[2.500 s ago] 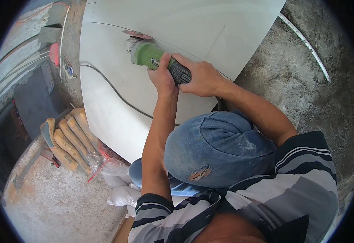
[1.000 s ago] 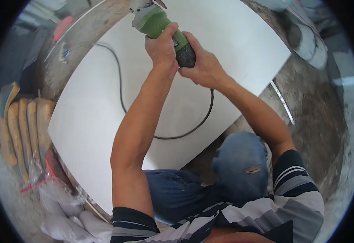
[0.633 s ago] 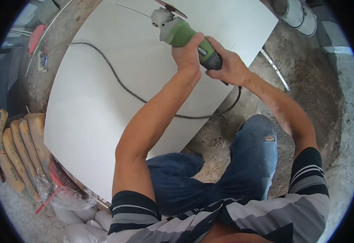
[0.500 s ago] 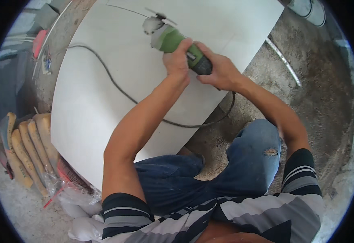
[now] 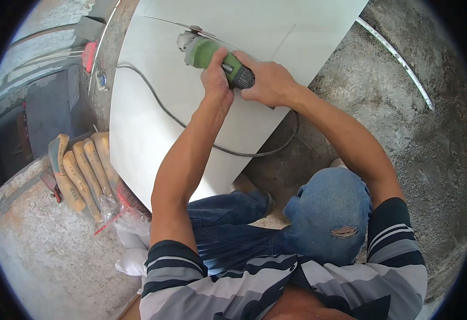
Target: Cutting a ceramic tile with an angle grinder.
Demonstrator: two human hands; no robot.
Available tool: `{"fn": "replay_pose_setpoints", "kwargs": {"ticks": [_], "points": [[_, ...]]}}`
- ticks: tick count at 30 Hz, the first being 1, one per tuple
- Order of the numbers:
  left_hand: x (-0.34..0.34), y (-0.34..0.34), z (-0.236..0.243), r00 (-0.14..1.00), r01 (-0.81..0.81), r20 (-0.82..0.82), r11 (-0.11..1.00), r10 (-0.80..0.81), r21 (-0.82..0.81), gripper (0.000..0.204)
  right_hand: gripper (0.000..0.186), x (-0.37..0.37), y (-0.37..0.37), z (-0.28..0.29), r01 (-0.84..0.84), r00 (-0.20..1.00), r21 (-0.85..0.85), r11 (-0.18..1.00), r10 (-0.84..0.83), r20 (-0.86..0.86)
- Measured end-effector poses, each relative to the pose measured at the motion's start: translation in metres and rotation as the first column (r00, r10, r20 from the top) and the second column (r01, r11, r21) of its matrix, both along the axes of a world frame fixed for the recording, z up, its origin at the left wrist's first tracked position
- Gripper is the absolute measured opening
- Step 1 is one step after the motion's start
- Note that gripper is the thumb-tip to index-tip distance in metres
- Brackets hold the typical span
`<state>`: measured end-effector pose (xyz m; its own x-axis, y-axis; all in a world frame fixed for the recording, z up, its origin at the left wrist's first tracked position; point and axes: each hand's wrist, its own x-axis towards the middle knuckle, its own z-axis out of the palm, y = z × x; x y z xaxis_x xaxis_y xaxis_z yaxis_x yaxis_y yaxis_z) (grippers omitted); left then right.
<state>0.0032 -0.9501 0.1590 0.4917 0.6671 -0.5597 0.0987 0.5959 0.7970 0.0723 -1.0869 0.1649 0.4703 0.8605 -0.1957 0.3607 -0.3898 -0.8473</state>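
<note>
Both my hands grip a green and grey angle grinder (image 5: 200, 52), held slanting over a large white board (image 5: 137, 141). My left hand (image 5: 215, 80) is wrapped round the middle of its body. Behind it, my right hand (image 5: 271, 84) closes on the dark rear end. The thin cutting disc (image 5: 195, 28) appears nearly edge-on at the far side of the head, along a thin dark line on the board. I cannot tell how deep the disc sits. A black power cord (image 5: 159, 106) loops across the board and past its right edge.
Several yellowish paper sacks (image 5: 78, 173) lean by the board's left edge, with clear plastic wrap (image 5: 129, 218) and white bags (image 5: 135, 261) nearer me. A pale strip (image 5: 401, 58) lies on the rough floor to the right. Something pink (image 5: 89, 56) lies far left.
The view has shifted, so the board and sacks appear farther right. The grinder has moved left and nearer me over the board, and its disc now lines up with the dark line. Both hands keep their grip.
</note>
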Motion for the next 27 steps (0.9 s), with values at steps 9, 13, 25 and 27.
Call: {"fn": "replay_pose_setpoints", "kwargs": {"ticks": [9, 13, 25, 27], "points": [[0.007, 0.019, -0.004, 0.999, -0.015, -0.050, 1.000, 0.015, 0.002, 0.033, 0.088, 0.007, 0.018, -0.002, -0.018, 0.998, -0.021, 1.000, 0.016, -0.068], [0.004, 0.024, -0.004, 0.999, 0.002, -0.048, 1.000, -0.002, 0.006, 0.032, 0.089, 0.009, 0.019, 0.009, -0.055, 0.993, -0.061, 0.997, 0.048, -0.110], [0.006, 0.017, -0.001, 0.996, 0.027, -0.088, 1.000, -0.026, 0.007, 0.028, 0.089, 0.005, 0.016, 0.001, -0.029, 0.992, -0.027, 0.999, 0.025, -0.122], [0.006, 0.014, 0.000, 0.994, 0.028, -0.101, 1.000, -0.028, 0.008, 0.029, 0.089, 0.005, 0.013, 0.002, -0.029, 0.991, -0.033, 0.999, 0.025, -0.135]]}}
